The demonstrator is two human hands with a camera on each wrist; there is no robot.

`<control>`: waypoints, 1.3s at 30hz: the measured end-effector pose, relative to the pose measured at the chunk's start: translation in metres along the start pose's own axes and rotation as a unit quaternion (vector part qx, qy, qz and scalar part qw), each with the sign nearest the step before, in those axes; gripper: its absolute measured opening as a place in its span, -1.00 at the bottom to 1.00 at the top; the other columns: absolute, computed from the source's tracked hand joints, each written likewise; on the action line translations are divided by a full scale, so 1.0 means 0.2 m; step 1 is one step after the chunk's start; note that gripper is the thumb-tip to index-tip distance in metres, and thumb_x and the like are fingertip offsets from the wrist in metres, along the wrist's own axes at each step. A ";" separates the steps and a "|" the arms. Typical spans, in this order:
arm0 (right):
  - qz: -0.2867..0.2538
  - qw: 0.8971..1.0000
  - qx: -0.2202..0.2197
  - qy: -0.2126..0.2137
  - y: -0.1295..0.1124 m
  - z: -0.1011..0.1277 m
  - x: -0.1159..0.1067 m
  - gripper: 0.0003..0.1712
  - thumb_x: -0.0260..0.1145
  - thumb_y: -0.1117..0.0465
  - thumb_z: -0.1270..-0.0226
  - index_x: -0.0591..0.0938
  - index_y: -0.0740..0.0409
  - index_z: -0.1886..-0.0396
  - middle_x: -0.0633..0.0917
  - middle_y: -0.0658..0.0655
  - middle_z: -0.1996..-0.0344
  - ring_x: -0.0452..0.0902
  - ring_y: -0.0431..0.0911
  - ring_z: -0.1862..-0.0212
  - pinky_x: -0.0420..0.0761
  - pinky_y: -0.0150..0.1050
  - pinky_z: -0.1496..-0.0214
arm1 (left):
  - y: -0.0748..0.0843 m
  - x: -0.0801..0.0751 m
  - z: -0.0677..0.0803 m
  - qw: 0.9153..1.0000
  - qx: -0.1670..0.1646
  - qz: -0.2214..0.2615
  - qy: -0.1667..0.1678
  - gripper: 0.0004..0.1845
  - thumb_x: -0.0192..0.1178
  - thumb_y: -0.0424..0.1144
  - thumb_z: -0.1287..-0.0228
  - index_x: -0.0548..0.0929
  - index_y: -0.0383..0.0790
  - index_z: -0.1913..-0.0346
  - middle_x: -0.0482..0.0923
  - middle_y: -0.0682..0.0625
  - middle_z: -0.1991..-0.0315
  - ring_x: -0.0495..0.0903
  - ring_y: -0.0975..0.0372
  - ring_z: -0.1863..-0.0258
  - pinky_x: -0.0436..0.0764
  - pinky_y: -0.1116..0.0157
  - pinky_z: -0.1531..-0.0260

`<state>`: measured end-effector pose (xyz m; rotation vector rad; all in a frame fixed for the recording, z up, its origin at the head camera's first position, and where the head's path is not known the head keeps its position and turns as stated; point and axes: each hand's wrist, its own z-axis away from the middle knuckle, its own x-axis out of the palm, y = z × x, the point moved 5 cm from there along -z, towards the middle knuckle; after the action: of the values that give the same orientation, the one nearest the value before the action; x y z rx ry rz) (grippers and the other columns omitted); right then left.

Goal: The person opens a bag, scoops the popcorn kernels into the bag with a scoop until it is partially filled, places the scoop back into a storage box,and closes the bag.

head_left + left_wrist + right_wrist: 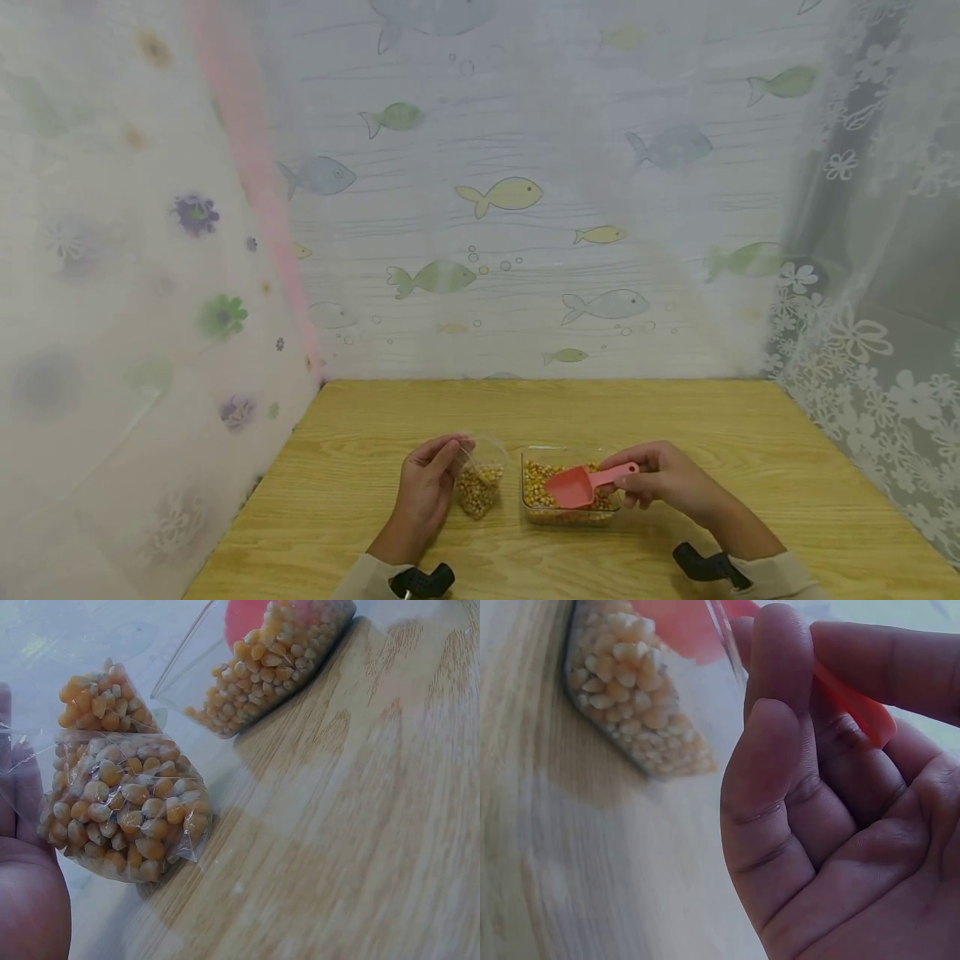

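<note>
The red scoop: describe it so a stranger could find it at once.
On the wooden table, near its front edge, stands a clear container of corn kernels. The red scoop hangs over it, its handle pinched by the right hand. It is the only red, solid plastic item; the neighbouring bag is transparent.

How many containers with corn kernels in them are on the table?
2: a clear plastic bag held by the left hand, and a clear tub right of it, under the red scoop in the right hand.

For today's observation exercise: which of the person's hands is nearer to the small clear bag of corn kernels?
Left. The left hand holds the bag at its top edge; the right hand is beyond the container, gripping the red scoop.
</note>
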<state>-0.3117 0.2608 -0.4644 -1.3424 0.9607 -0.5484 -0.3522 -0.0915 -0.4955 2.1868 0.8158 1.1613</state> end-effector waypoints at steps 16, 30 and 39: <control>-0.017 1.000 0.011 0.004 0.02 -0.03 0.04 -0.51 0.27 0.24 -0.56 0.55 0.47 -0.33 0.80 0.26 0.34 0.66 -0.16 0.44 0.71 -0.23 0.37 | 0.01 -0.01 0.01 1.000 -0.006 0.000 0.006 -0.66 0.04 -0.50 -0.57 0.84 -0.20 0.03 0.82 -0.01 0.06 0.78 0.20 -0.02 0.69 0.34 -0.09; -0.092 0.996 0.005 -0.008 0.06 -0.03 0.06 -0.44 0.23 0.28 -0.58 0.42 0.55 -0.40 0.74 0.39 -0.09 0.60 -0.28 0.47 0.66 -0.37 0.36 | 0.00 -0.01 0.01 1.000 -0.012 -0.002 0.007 -0.63 0.03 -0.52 -0.57 0.85 -0.16 0.05 0.82 0.00 0.07 0.79 0.20 -0.01 0.70 0.35 -0.07; -0.119 0.993 0.026 0.010 0.10 -0.03 0.02 -0.39 0.19 0.23 -0.62 0.34 0.52 -0.47 0.76 0.27 -0.10 0.55 -0.29 0.44 0.52 -0.32 0.35 | 0.00 -0.01 0.00 1.000 -0.013 -0.005 0.001 -0.63 0.03 -0.51 -0.57 0.85 -0.16 0.03 0.82 0.01 0.07 0.78 0.22 -0.01 0.71 0.36 -0.04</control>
<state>-0.3178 0.2583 -0.4851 -1.4159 0.8008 -0.7635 -0.3529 -0.0931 -0.4967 2.1586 0.8082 1.1636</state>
